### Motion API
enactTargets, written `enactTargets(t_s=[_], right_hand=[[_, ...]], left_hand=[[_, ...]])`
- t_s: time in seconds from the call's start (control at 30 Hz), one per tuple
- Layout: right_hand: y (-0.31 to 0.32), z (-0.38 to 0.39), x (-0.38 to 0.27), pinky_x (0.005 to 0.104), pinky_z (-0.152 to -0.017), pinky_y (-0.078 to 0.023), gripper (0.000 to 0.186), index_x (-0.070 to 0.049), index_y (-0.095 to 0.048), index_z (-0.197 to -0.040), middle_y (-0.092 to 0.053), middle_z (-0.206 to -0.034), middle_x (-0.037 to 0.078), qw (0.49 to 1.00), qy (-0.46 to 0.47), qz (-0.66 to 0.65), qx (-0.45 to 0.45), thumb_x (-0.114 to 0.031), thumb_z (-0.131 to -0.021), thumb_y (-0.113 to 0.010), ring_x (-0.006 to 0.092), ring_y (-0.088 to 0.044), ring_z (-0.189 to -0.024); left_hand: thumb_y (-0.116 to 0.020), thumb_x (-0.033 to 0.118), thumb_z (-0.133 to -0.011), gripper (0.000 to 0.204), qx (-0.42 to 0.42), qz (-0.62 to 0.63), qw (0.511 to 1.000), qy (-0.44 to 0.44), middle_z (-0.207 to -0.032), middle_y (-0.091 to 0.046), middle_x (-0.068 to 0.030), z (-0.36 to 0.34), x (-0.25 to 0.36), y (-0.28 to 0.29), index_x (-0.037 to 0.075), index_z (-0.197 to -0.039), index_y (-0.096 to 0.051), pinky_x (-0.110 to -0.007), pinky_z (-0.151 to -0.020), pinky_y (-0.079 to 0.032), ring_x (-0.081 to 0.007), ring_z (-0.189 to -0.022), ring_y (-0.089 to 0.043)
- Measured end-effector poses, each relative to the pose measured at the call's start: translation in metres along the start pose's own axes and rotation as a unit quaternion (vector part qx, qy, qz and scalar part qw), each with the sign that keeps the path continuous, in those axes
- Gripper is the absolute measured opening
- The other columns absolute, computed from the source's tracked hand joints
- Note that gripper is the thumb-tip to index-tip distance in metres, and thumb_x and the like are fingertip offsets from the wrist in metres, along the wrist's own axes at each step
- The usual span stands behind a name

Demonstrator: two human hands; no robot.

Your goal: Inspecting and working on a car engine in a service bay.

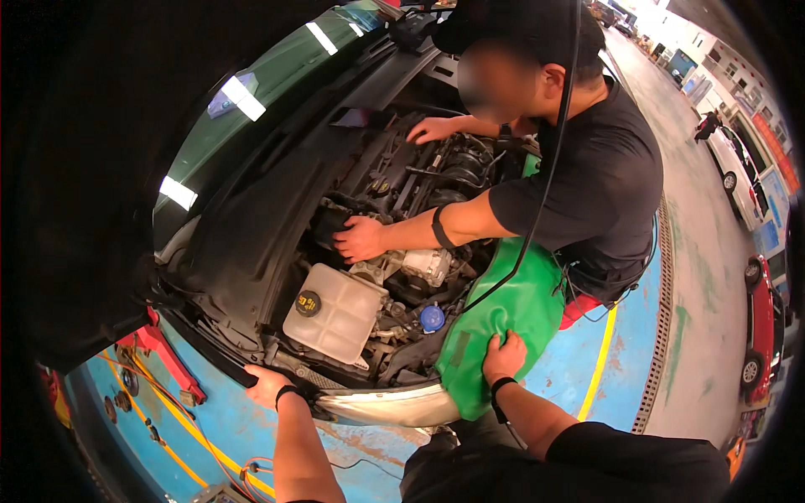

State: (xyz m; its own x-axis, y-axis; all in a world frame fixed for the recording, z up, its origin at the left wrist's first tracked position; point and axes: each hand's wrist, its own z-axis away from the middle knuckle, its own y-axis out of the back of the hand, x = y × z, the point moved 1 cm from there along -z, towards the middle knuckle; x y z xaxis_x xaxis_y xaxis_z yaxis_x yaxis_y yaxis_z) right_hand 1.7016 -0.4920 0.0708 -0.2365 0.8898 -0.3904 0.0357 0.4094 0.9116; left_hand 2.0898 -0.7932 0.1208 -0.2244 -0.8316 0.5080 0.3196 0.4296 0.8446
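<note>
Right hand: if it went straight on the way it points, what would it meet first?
More of the green cover; the right hand already appears to touch it. Farther on, the co-worker's arm crosses near that line, though its height above the cover is unclear.

This is a car repair workshop: the car (390, 404) stands with engine (426, 266) exposed and a green cover (507, 298) on its edge, the floor (563, 381) is blue with yellow lines (599, 360), and other cars (761, 325) are parked further away.
</note>
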Motion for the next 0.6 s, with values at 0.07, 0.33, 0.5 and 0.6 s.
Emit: enactTargets(t_s=[0.07,0.33,0.5,0.6], right_hand=[[-0.001,-0.001,0.000,0.0492,-0.108,-0.041,0.048,-0.001,-0.064,-0.127,-0.063,-0.131,0.017,1.000,0.001,0.002,0.007,-0.033,-0.091,-0.067,0.0371,-0.053,-0.126],[0.003,0.000,-0.001,0.0487,-0.109,-0.040,0.050,-0.001,-0.065,-0.128,-0.063,-0.132,0.017,1.000,-0.021,-0.013,-0.012,-0.034,-0.090,-0.068,0.0364,-0.053,-0.127],[0.005,-0.008,0.013,0.0445,-0.108,-0.043,0.052,0.000,-0.063,-0.131,-0.066,-0.129,0.018,0.997,-0.006,-0.043,-0.056,-0.035,-0.092,-0.069,0.0353,-0.057,-0.124],[0.019,-0.032,0.045,0.0387,-0.109,-0.043,0.054,0.002,-0.057,-0.137,-0.064,-0.133,0.016,0.890,-0.132,-0.384,-0.207,-0.033,-0.097,-0.068,0.0279,-0.056,-0.127]], left_hand=[[-0.044,0.077,-0.091,0.093,-0.002,-0.007,1.000,0.000,-0.133,-0.060,-0.0295,0.001,0.000,0.002,-0.004,-0.137,-0.051,-0.059,-0.099,-0.048,-0.0463,-0.119,-0.060],[-0.045,0.077,-0.090,0.094,-0.008,-0.009,1.000,0.011,-0.135,-0.060,-0.0287,-0.005,-0.002,0.002,-0.003,-0.139,-0.051,-0.060,-0.101,-0.047,-0.0454,-0.121,-0.060],[-0.044,0.080,-0.088,0.097,-0.009,-0.001,1.000,0.011,-0.135,-0.060,-0.0286,-0.003,0.000,0.001,-0.003,-0.139,-0.052,-0.057,-0.102,-0.047,-0.0450,-0.122,-0.059],[-0.044,0.082,-0.087,0.100,-0.019,0.005,1.000,0.009,-0.136,-0.058,-0.0293,-0.010,-0.004,0.000,-0.004,-0.140,-0.051,-0.054,-0.104,-0.047,-0.0445,-0.124,-0.058]])
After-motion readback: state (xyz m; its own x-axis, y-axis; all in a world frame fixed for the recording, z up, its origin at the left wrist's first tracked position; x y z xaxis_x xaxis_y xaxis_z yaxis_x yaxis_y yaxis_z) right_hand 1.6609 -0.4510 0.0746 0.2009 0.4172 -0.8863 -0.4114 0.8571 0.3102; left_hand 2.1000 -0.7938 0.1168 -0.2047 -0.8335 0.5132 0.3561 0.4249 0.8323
